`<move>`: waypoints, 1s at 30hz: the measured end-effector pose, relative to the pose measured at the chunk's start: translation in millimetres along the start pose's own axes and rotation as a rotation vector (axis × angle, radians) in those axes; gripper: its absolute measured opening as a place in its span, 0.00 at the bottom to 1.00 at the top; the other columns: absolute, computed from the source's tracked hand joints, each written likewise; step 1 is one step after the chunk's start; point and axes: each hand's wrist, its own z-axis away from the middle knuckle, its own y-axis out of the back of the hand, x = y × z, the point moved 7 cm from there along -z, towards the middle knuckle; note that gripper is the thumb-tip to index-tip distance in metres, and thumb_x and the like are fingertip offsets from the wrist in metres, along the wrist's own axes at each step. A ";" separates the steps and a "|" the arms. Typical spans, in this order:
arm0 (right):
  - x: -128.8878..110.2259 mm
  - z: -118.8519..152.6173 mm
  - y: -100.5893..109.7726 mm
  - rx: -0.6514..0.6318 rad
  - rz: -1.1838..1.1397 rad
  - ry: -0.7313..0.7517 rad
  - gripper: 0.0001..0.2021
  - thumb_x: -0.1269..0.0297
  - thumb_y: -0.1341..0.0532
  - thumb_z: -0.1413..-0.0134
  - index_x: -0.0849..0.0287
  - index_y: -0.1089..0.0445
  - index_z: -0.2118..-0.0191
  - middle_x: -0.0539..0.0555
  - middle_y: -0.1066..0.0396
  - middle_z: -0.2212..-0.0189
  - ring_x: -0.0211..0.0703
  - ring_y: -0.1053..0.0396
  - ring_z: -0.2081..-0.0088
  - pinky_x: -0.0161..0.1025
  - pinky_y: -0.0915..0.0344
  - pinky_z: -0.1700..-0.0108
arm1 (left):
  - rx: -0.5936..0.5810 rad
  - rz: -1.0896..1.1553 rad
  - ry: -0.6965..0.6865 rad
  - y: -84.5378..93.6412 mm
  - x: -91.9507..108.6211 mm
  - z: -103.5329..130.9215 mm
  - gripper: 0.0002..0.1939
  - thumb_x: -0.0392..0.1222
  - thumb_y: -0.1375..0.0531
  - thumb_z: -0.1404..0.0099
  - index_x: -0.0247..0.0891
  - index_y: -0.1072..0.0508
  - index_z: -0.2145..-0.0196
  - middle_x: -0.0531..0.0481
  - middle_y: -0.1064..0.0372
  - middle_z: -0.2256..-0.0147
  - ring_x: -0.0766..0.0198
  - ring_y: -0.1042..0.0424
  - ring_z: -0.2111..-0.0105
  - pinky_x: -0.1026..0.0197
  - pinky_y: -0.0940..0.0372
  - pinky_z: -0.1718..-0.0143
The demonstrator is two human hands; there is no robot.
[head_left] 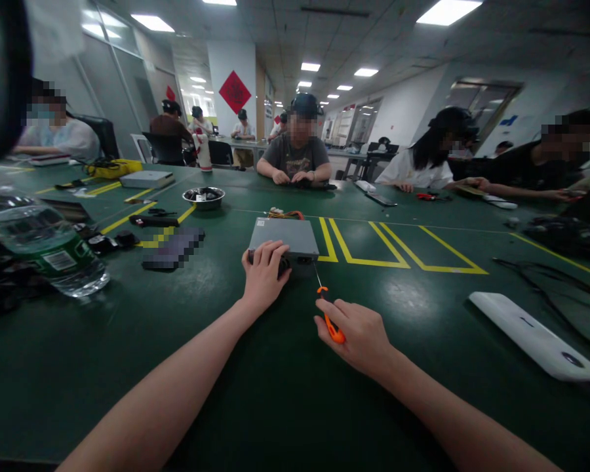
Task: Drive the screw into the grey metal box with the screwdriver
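Observation:
A grey metal computer power supply (pixel 297 237) lies on the green table, its bundle of coloured wires (pixel 285 214) coming out at the far side. My left hand (pixel 265 272) grips its near left corner, fingers over the top edge. In my right hand (pixel 356 331) is a screwdriver (pixel 333 329) with an orange and black handle, closed in the fingers. Its thin shaft points away from me, up to the near right corner of the power supply. Whether the tip touches the case I cannot tell.
A water bottle (pixel 44 246) stands at left, near a blurred dark flat object (pixel 174 249). Beyond sits a metal bowl (pixel 204 198) holding small parts. At right lie a white device (pixel 535 334) and black cables (pixel 560 295). Yellow tape (pixel 373 263) marks the table; people sit around it.

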 end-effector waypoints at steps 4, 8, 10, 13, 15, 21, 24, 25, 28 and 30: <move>-4.0 0.1 -1.7 0.009 0.032 0.025 0.10 0.67 0.47 0.46 0.62 0.32 0.61 0.53 0.34 0.72 0.36 0.39 0.73 0.34 0.45 0.71 | 0.000 -0.001 -0.007 0.4 0.1 -0.3 0.24 0.39 0.42 0.42 0.46 0.42 0.48 0.47 0.41 0.45 0.54 0.47 0.44 0.44 0.57 0.46; -5.0 -1.9 0.1 0.012 0.038 0.022 0.09 0.67 0.46 0.47 0.62 0.32 0.62 0.52 0.34 0.73 0.36 0.39 0.73 0.34 0.45 0.71 | -0.001 0.003 -0.012 1.1 0.2 -0.4 0.24 0.38 0.42 0.42 0.46 0.42 0.48 0.47 0.41 0.46 0.54 0.47 0.44 0.44 0.57 0.46; -4.7 -2.1 3.8 0.035 0.032 0.025 0.08 0.67 0.46 0.46 0.62 0.32 0.63 0.52 0.34 0.73 0.36 0.39 0.74 0.35 0.45 0.71 | -0.003 0.005 -0.011 1.0 0.1 -0.4 0.24 0.38 0.42 0.42 0.46 0.42 0.48 0.47 0.41 0.46 0.54 0.47 0.44 0.44 0.57 0.46; -6.1 -1.3 9.4 0.081 0.025 0.051 0.08 0.68 0.46 0.46 0.62 0.32 0.64 0.52 0.34 0.74 0.36 0.39 0.74 0.35 0.45 0.71 | -0.009 0.009 -0.006 0.5 -0.1 -0.3 0.25 0.38 0.42 0.43 0.46 0.42 0.48 0.47 0.41 0.46 0.53 0.47 0.44 0.44 0.57 0.45; -8.8 -0.9 10.1 0.091 0.016 0.079 0.08 0.68 0.46 0.46 0.62 0.32 0.63 0.52 0.34 0.74 0.36 0.39 0.74 0.35 0.45 0.71 | -0.010 0.012 -0.004 0.4 0.0 -0.2 0.25 0.37 0.42 0.43 0.46 0.42 0.48 0.46 0.41 0.46 0.52 0.47 0.44 0.43 0.58 0.45; -16.9 -3.9 -2.8 0.013 -0.017 0.135 0.09 0.68 0.47 0.46 0.62 0.33 0.61 0.52 0.34 0.73 0.35 0.40 0.73 0.34 0.45 0.71 | 0.000 0.023 -0.004 1.5 0.9 0.2 0.25 0.38 0.42 0.43 0.47 0.42 0.48 0.46 0.41 0.46 0.52 0.47 0.44 0.43 0.57 0.45; -17.4 -5.4 -8.2 -0.001 -0.023 0.145 0.09 0.67 0.47 0.45 0.61 0.33 0.61 0.52 0.34 0.72 0.36 0.40 0.73 0.35 0.45 0.71 | -0.003 0.021 -0.002 0.9 0.6 0.2 0.25 0.37 0.42 0.43 0.47 0.42 0.47 0.46 0.41 0.46 0.52 0.47 0.44 0.42 0.58 0.45; -17.0 -5.8 -9.7 -0.004 -0.023 0.144 0.09 0.67 0.47 0.45 0.61 0.33 0.60 0.52 0.34 0.72 0.36 0.40 0.73 0.35 0.45 0.71 | -0.003 0.020 -0.001 0.6 0.4 0.2 0.25 0.38 0.42 0.43 0.47 0.42 0.47 0.46 0.41 0.46 0.52 0.47 0.44 0.42 0.58 0.45; -15.1 -7.0 -13.7 -0.011 -0.015 0.129 0.09 0.67 0.47 0.45 0.61 0.33 0.60 0.52 0.34 0.72 0.36 0.40 0.73 0.35 0.45 0.70 | -0.002 0.016 0.001 -0.1 -0.3 0.2 0.25 0.38 0.42 0.43 0.47 0.42 0.48 0.47 0.41 0.46 0.52 0.47 0.43 0.43 0.57 0.45; -14.4 -7.9 -15.5 -0.012 -0.009 0.120 0.09 0.67 0.47 0.45 0.61 0.33 0.61 0.52 0.34 0.72 0.36 0.40 0.73 0.35 0.45 0.70 | -0.004 0.016 0.001 -0.4 -0.5 0.2 0.25 0.38 0.42 0.43 0.47 0.42 0.47 0.47 0.41 0.46 0.53 0.48 0.43 0.43 0.58 0.44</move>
